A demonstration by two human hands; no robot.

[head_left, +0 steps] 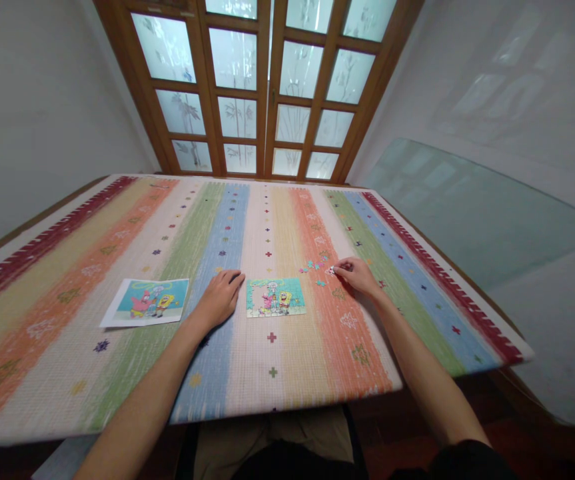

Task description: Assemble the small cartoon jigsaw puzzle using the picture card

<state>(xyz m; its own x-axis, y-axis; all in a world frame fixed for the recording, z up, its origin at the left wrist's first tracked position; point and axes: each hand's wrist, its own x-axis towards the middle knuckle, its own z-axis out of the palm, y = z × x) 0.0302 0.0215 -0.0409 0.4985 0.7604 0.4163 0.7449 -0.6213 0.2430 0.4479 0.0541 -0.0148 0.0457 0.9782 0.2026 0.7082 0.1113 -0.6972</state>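
Facing me: one pair of wooden doors (262, 100), brown, gridded with frosted panes (237, 61), several bearing plant motifs, daylight showing bright and bluish through them. To my left: one wall (42, 100), plain, greyish white, in dim light. To my right: one wall (562, 113), whitish, with pale pane-shaped patches of light high up; against it, one panel (477, 200), pale green, corners rounded. Before me: one table (37, 219), brown-edged, under a cloth (267, 220) striped maroon, yellow, orange, white, green and blue, with small printed motifs. Low at my right: floor (512, 443), dark reddish, in shadow.
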